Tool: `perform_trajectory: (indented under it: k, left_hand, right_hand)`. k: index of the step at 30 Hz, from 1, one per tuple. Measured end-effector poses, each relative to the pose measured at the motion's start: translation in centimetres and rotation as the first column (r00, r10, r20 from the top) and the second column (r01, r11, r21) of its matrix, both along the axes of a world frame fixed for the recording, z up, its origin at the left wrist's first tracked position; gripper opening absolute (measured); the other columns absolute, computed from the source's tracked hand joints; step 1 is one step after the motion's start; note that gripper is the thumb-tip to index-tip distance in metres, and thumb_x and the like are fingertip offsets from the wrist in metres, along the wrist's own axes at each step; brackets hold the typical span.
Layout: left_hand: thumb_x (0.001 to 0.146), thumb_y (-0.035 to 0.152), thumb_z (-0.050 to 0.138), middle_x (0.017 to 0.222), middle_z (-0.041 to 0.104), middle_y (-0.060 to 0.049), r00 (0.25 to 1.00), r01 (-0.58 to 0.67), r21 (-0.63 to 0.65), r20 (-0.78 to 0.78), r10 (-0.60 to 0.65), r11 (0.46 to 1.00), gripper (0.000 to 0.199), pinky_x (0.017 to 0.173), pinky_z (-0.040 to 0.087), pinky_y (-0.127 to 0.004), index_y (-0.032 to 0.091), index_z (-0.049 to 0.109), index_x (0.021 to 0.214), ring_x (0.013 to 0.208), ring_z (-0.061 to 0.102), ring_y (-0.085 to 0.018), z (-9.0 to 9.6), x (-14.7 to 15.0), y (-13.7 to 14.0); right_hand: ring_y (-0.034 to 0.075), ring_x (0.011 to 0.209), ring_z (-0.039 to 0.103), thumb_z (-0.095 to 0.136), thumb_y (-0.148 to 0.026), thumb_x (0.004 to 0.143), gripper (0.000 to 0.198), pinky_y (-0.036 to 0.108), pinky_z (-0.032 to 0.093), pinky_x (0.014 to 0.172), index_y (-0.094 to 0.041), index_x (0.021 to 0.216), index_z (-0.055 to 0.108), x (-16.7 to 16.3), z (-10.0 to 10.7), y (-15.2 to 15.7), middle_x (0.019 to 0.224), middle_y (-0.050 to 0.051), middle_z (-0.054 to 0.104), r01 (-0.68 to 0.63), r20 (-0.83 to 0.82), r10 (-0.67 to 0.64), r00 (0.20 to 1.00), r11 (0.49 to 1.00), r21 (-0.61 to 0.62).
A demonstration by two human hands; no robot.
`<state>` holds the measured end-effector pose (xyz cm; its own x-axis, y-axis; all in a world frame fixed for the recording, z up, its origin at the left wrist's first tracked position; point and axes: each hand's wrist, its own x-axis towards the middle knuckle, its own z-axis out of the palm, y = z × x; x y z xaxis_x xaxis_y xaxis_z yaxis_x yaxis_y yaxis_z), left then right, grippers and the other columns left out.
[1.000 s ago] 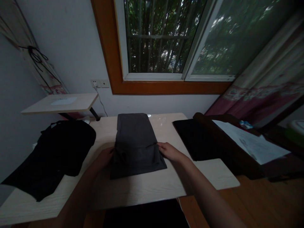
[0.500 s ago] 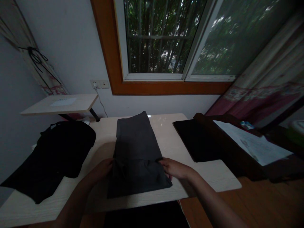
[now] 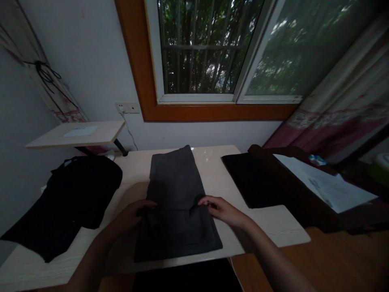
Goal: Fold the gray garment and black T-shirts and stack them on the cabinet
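A dark grey folded garment (image 3: 178,174) lies lengthwise on the pale wooden table (image 3: 219,174), with a crease across it between my hands. What kind of garment it is, I cannot make out. My left hand (image 3: 135,213) is at its left edge, fingertips over the cloth by the crease. On the opposite edge my right hand (image 3: 217,207) pinches the fabric between thumb and fingers. Both hands sit at about the same distance from the table's front edge.
Black crumpled cloth (image 3: 82,194) lies on the table's left side, below a small raised shelf (image 3: 75,134). A flat black folded item (image 3: 252,178) rests at the right, beside dark brown furniture holding a white sheet (image 3: 325,182). A window (image 3: 206,48) is behind.
Both hands have shifted slightly away from me and inward over the garment. The near part now lies flatter, and its near edge has come a little closer to me.
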<state>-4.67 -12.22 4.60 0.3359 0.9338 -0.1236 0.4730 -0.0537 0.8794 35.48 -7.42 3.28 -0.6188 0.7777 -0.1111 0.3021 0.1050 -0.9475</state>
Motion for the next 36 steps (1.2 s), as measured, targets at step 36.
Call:
perform_trajectory:
  k: [36]
  left_hand:
    - [0.081,0.055,0.057,0.121,0.072,-0.013,0.860,-0.511,0.008,-0.011,0.511,0.860,0.053,0.101,0.051,-0.042,0.016,0.065,0.115,0.112,0.068,-0.030,-2.0,-0.3,6.9]
  right_hand:
    - [0.025,0.116,0.056,0.065,-0.008,0.077,0.053,0.039,0.043,0.104,-0.022,0.128,0.063,-5.5,-2.3,10.1,0.120,0.009,0.062,0.061,0.271,-0.263,0.926,0.812,0.580]
